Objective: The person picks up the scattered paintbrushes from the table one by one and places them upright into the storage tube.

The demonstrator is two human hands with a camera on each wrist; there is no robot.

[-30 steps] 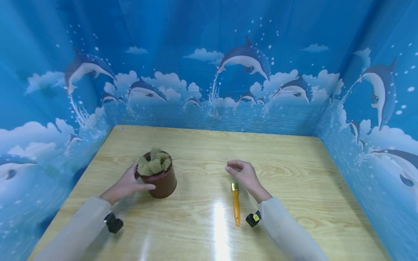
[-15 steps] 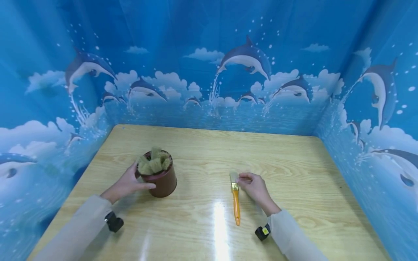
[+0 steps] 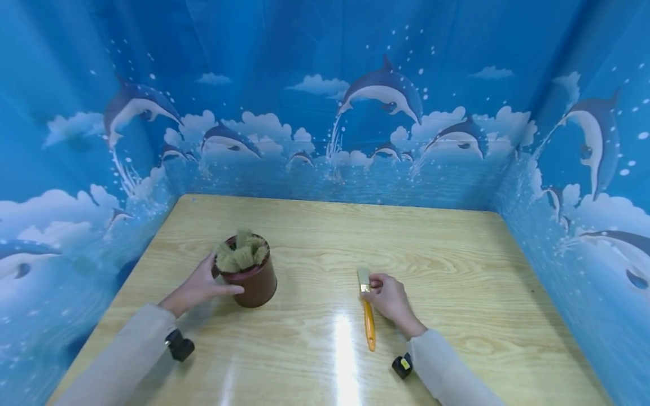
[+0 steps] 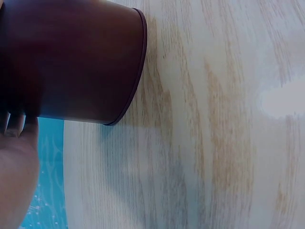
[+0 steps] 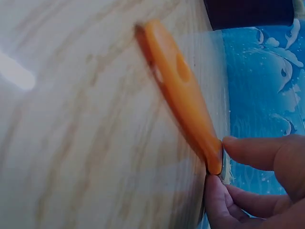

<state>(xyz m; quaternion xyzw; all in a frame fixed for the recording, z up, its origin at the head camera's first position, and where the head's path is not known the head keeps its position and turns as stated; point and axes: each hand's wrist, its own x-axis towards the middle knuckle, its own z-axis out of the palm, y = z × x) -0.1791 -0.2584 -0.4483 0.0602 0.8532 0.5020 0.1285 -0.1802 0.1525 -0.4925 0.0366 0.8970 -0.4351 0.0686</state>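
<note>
Since the earlier frame the right hand [image 3: 388, 298] has slid back onto the brush [image 3: 367, 313], its grip pinching the ferrule; the brush lies on the surface [image 3: 437, 265]. Left hand [image 3: 199, 286] grasps the pot [image 3: 252, 281], upright at left.

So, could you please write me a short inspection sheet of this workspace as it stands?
Surface: glossy light wood table with a glare streak near the front edge.
Job's things: brown round plastic pot, upright and filled with greenish foam blocks; orange-handled flat paintbrush lying flat, bristles pointing away from the person.
Clutter: nothing seen.
Grippers: left hand holds the pot's side; right hand pinches the brush at the metal ferrule, thumb and fingers on either side in the right wrist view.
Cables: nothing seen; a small black device sits on each wrist.
Surroundings: blue dolphin-print backdrop encloses three sides.
</note>
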